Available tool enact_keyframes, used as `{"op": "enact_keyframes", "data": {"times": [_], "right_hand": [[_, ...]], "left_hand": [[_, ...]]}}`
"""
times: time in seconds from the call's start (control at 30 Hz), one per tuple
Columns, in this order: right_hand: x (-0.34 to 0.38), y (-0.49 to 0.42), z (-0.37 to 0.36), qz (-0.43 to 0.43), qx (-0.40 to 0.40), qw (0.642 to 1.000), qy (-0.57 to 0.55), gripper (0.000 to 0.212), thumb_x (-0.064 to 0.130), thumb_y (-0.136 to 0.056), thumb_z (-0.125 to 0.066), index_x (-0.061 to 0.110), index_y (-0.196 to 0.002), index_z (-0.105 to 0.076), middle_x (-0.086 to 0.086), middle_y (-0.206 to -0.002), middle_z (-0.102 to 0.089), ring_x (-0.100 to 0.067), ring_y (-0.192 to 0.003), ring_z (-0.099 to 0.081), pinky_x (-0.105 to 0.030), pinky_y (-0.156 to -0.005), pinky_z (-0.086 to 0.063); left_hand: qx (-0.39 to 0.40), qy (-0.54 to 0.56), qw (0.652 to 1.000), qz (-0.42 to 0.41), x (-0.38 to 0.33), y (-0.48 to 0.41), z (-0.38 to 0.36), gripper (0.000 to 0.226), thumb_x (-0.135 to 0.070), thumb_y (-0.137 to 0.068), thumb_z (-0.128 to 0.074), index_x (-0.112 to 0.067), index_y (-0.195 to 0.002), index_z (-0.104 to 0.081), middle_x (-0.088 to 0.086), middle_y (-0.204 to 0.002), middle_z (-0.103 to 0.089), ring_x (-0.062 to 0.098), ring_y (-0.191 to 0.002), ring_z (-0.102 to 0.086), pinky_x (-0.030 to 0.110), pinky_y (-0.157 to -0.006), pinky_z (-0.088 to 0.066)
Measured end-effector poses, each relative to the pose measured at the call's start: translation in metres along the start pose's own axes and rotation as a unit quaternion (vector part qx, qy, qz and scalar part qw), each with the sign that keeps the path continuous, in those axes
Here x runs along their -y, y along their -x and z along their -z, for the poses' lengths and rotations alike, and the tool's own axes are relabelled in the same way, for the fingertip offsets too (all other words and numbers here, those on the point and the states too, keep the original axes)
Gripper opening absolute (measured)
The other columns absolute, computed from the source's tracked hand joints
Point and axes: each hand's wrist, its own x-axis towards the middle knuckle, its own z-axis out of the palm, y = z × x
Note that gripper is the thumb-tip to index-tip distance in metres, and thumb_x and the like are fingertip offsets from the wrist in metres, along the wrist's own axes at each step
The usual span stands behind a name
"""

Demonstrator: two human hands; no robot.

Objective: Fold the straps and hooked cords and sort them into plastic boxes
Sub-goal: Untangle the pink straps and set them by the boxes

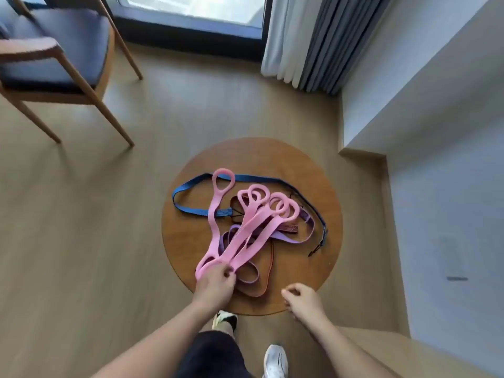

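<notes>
Head view: I see the left hand (pixel 215 282) pinching the pink looped strap (pixel 245 227) at the round desk's (pixel 185 241) near edge, atop tangled blue (pixel 245 177) and purple (pixel 286 240) straps. The right hand (pixel 302 296) hovers loosely curled, holding nothing.

Tangled straps (pixel 259 222) are covering the middle of the round table (pixel 316 268), leaving bare wood along its right and far edges. A chair (pixel 54 50) is standing well apart, far left.
</notes>
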Motion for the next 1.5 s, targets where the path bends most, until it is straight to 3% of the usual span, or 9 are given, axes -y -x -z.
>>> {"op": "enact_keyframes", "data": {"times": [0.2,0.33,0.53,0.7,0.83,0.93,1.1,1.27,1.5], "right_hand": [[0.058,-0.054,-0.026,-0.026,-0.010,0.998,-0.050,0.010,0.032,-0.088,-0.067,0.024,-0.089,-0.072,-0.003,-0.088,-0.076,-0.025,-0.083,-0.071,-0.041,-0.080,-0.058],[0.075,-0.087,-0.046,-0.069,-0.007,0.985,-0.160,0.011,0.023,-0.092,-0.066,0.016,-0.085,-0.069,-0.002,-0.070,-0.066,-0.016,-0.059,-0.060,-0.030,-0.053,-0.053],[0.094,-0.108,-0.073,-0.111,-0.033,0.960,-0.255,0.012,0.016,-0.093,-0.063,0.014,-0.082,-0.061,-0.004,-0.069,-0.058,-0.015,-0.056,-0.051,-0.027,-0.049,-0.043],[0.112,-0.061,-0.053,0.022,-0.034,0.971,-0.234,0.019,0.015,-0.093,-0.065,0.013,-0.074,-0.061,0.001,-0.063,-0.057,-0.018,-0.062,-0.048,-0.032,-0.058,-0.042],[0.131,-0.015,-0.034,0.168,0.022,0.974,-0.150,0.021,0.007,-0.091,-0.066,0.019,-0.074,-0.065,0.014,-0.062,-0.062,-0.005,-0.060,-0.053,-0.020,-0.061,-0.044],[0.146,-0.002,-0.029,0.184,0.055,0.976,-0.104,0.016,0.006,-0.089,-0.068,0.009,-0.074,-0.065,0.010,-0.063,-0.058,-0.007,-0.062,-0.049,-0.024,-0.064,-0.042],[0.162,0.001,-0.018,0.184,0.085,0.967,-0.154,0.013,0.000,-0.089,-0.066,0.005,-0.081,-0.076,-0.014,-0.074,-0.071,-0.012,-0.061,-0.058,-0.027,-0.059,-0.049],[0.154,-0.016,-0.024,0.073,0.021,0.968,-0.237,0.013,0.002,-0.091,-0.062,0.003,-0.087,-0.074,-0.010,-0.075,-0.072,-0.017,-0.065,-0.059,-0.027,-0.056,-0.050],[0.152,-0.068,-0.056,-0.083,0.030,0.949,-0.304,0.015,0.005,-0.094,-0.055,0.004,-0.085,-0.067,-0.011,-0.071,-0.062,-0.016,-0.051,-0.053,-0.022,-0.047,-0.048]], "left_hand": [[-0.074,-0.079,0.985,-0.136,-0.024,-0.081,0.004,0.024,-0.021,-0.097,-0.060,-0.014,-0.118,-0.070,0.004,-0.108,-0.068,0.018,-0.093,-0.059,0.027,-0.079,-0.048],[-0.057,-0.088,0.985,-0.138,-0.028,-0.110,0.008,0.022,-0.021,-0.099,-0.055,-0.011,-0.111,-0.070,0.007,-0.100,-0.065,0.022,-0.088,-0.058,0.036,-0.077,-0.055],[-0.004,-0.010,0.996,-0.087,-0.016,-0.103,0.014,0.025,-0.021,-0.096,-0.061,-0.016,-0.118,-0.072,0.002,-0.107,-0.069,0.014,-0.092,-0.059,0.024,-0.075,-0.041],[0.055,0.082,0.993,-0.060,-0.024,-0.081,0.035,0.030,-0.032,-0.101,-0.060,-0.020,-0.126,-0.071,-0.003,-0.126,-0.066,0.015,-0.119,-0.056,0.036,-0.102,-0.048],[0.161,0.255,0.953,0.026,-0.027,-0.064,0.059,0.031,-0.024,-0.105,-0.055,-0.006,-0.096,-0.077,0.009,-0.094,-0.072,0.027,-0.093,-0.063,0.042,-0.090,-0.052],[0.194,0.329,0.923,0.038,-0.023,-0.053,0.082,0.041,-0.026,-0.105,-0.055,0.010,-0.092,-0.070,0.025,-0.087,-0.065,0.027,-0.083,-0.059,0.037,-0.082,-0.050],[0.158,0.342,0.926,0.021,-0.020,-0.046,0.110,0.022,-0.018,-0.101,-0.064,-0.006,-0.089,-0.077,0.018,-0.091,-0.072,0.019,-0.081,-0.066,0.030,-0.077,-0.055],[0.127,0.379,0.916,0.014,-0.034,-0.043,0.126,0.024,-0.024,-0.104,-0.059,-0.009,-0.092,-0.075,0.016,-0.087,-0.073,0.024,-0.080,-0.067,0.040,-0.082,-0.058],[0.100,0.509,0.854,-0.052,-0.058,-0.026,0.153,0.023,-0.025,-0.106,-0.053,-0.008,-0.097,-0.066,0.009,-0.063,-0.066,0.017,-0.044,-0.055,0.024,-0.046,-0.050]]}}
